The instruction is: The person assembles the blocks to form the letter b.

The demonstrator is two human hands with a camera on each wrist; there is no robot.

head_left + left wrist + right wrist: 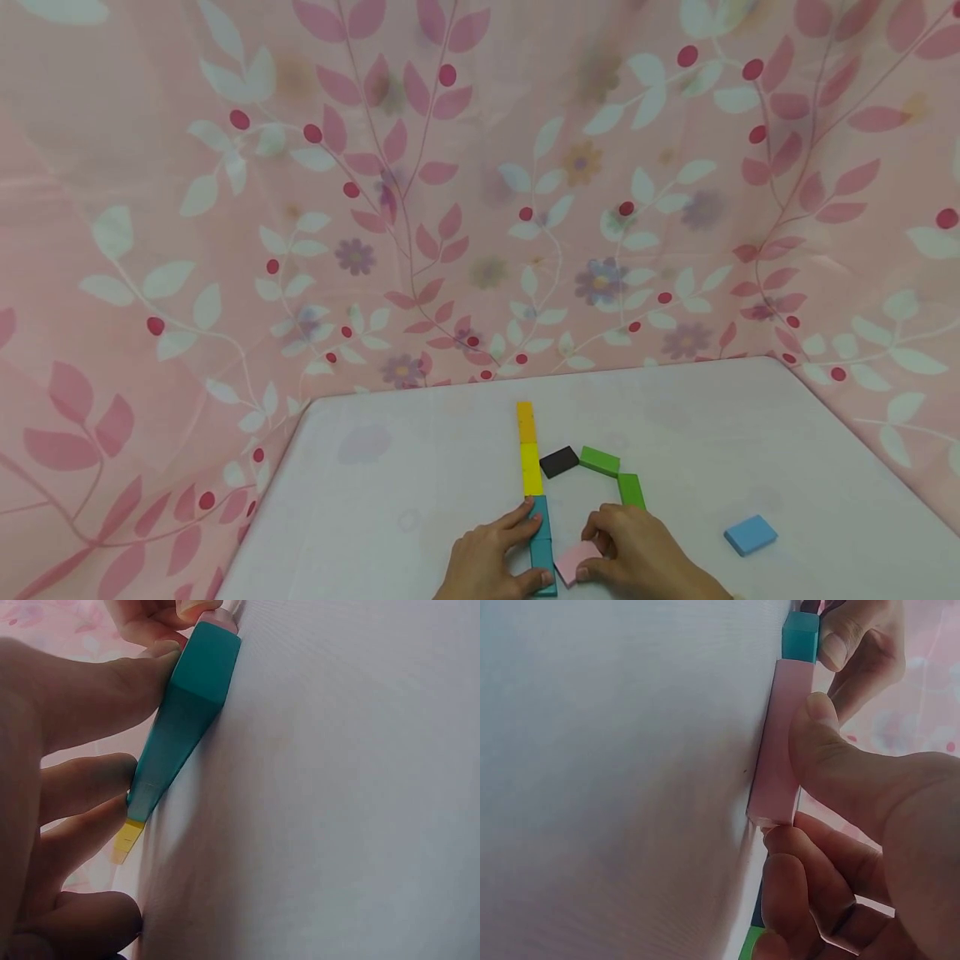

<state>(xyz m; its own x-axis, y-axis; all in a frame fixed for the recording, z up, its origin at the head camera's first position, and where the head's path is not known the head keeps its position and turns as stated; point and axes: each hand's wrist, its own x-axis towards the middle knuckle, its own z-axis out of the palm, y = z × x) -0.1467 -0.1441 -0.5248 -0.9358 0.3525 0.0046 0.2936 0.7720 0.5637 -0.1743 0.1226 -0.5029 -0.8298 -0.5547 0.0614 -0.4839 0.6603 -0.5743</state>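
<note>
Two teal blocks (pixel 542 552) lie end to end on the white tabletop, continuing a straight row with a yellow block (pixel 531 471) and an orange-yellow block (pixel 527 422). My left hand (pixel 486 557) rests on the teal pair, thumb near the closest end and fingertips on the farther block. Just right of the row, my right hand (pixel 641 550) pinches a pink block (pixel 576 562) between thumb and fingers. In the right wrist view, the thumb presses the pink block (pixel 780 742) from above, and its far end stands right by the teal block (pixel 801 636).
A black block (pixel 558 462) and two green blocks (pixel 600 460) form a curve from the yellow block round to my right hand. Off to the right lies a light blue block (pixel 751 534). Pink floral cloth (pixel 465 208) hangs behind the table's back edge.
</note>
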